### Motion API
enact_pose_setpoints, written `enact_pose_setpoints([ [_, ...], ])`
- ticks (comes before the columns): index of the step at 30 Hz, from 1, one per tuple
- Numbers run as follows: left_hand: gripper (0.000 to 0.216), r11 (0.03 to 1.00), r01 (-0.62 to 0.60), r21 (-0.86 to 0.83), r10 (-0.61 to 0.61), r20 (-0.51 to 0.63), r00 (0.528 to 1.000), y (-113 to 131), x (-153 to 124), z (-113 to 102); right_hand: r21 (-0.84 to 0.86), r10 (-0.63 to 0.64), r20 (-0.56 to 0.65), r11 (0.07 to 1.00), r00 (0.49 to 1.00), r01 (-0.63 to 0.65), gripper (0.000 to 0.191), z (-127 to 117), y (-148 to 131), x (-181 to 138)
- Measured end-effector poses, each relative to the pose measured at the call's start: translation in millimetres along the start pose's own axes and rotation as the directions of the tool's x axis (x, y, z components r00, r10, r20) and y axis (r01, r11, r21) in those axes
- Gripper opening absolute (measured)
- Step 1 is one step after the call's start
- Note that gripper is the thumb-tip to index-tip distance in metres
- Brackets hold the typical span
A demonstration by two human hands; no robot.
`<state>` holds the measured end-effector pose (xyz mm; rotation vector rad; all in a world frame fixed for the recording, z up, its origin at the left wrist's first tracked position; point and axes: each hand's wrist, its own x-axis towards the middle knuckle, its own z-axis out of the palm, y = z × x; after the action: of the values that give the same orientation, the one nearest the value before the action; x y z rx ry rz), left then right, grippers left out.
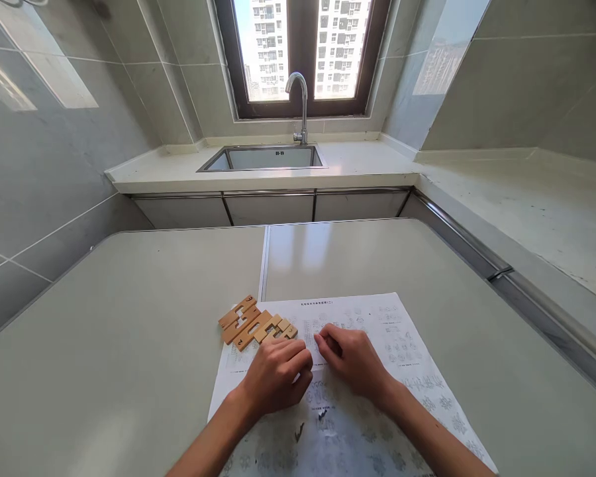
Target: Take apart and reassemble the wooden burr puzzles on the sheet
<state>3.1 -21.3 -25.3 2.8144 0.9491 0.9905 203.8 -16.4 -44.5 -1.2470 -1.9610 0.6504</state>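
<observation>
Several flat wooden puzzle pieces with notches and dark numerals [251, 324] lie side by side at the upper left of a printed paper sheet [372, 318]. My left hand [281, 372] rests over the sheet just below the nearest pieces, its fingers curled in. No object shows in it. To the right, my right hand [350, 358] is closed too, thumb near the curled index finger, low over the sheet. Nothing is visible between its fingers. A small gap separates the two hands. My left hand hides part of the lowest pieces' surroundings.
Under the sheet is a pale table [144, 318] with a seam [264, 265] running away from me. Beyond it stand a counter [367, 159] with a sink [268, 158], a faucet [302, 109] and a window. Another counter [536, 205] runs along the right.
</observation>
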Motion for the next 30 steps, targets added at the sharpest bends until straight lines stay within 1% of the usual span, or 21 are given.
enact_pose_setpoints([
  [14, 0.020, 0.999, -0.044, -0.020, 0.044, -0.001, 0.999, 5, 0, 1, -0.014, 0.004, 0.000, 1.000, 1.000, -0.004, 0.032, 1, 1, 0],
  [24, 0.022, 0.997, -0.052, -0.053, 0.052, -0.011, 0.999, 6, 0, 2, -0.016, -0.008, -0.009, 1.000, 1.000, 0.007, 0.032, -1, 1, 0],
  [27, 0.023, 0.999, -0.007, -0.050, 0.005, -0.039, 0.999, 2, 3, -6, -0.015, -0.013, -0.009, 1.000, 1.000, 0.013, 0.033, -2, 1, -1],
  [28, 0.023, 0.999, 0.025, -0.048, -0.028, -0.056, 0.998, 0, 5, -11, -0.015, -0.014, -0.010, 1.000, 1.000, 0.014, 0.033, -2, 1, -1],
  [30, 0.024, 0.991, 0.128, -0.037, -0.131, -0.109, 0.985, -8, 8, -25, -0.016, -0.015, -0.013, 1.000, 1.000, 0.015, 0.033, -2, 2, -1],
])
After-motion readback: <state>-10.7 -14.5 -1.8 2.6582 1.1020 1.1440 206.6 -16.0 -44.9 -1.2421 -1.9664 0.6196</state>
